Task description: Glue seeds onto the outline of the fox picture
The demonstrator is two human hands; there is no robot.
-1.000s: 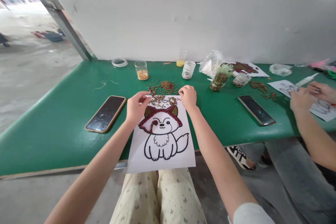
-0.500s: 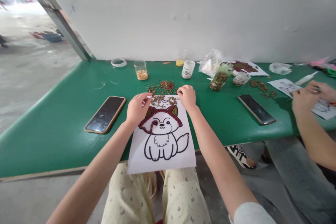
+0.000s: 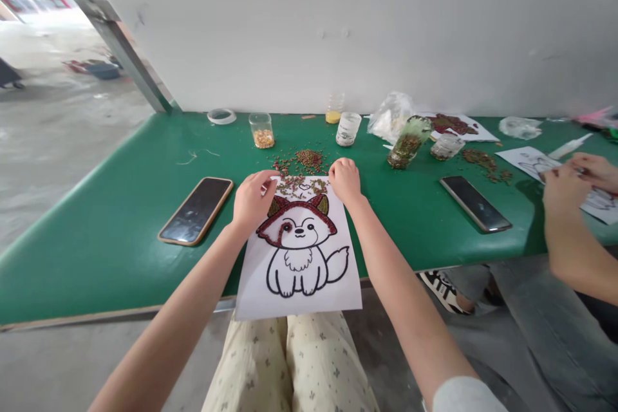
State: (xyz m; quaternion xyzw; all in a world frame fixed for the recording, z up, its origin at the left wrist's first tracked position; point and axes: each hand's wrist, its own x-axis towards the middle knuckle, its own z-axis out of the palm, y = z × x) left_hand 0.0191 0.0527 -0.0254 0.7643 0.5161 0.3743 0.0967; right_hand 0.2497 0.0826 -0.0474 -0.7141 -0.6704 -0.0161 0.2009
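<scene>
A white sheet of paper (image 3: pixel 251 286) printed with a cartoon fox-like animal lies before me, its lower edge past the table's front edge. Dark red and green beans fill the animal's ears and upper head. Loose beans (image 3: pixel 293 185) are scattered across the sheet's top, around a small heart outline. My left hand (image 3: pixel 254 199) pinches the upper left corner. At the upper right corner, my right hand (image 3: pixel 344 179) is closed on the paper's edge, fingertips partly hidden. Just beyond the sheet is a pile of mixed beans (image 3: pixel 309 158).
Phones lie left (image 3: pixel 196 211) and right (image 3: pixel 476 204) on the green table (image 3: pixel 120 206). Behind stand a cup of corn kernels (image 3: pixel 263 136), a white cup (image 3: pixel 348 130) and a tilted green container of beans (image 3: pixel 408 143). At right, a co-worker's hands (image 3: pixel 570 183) are over another drawing.
The view has shifted slightly, and my knees have come closer together. My hands keep their places at the paper's upper corners.
</scene>
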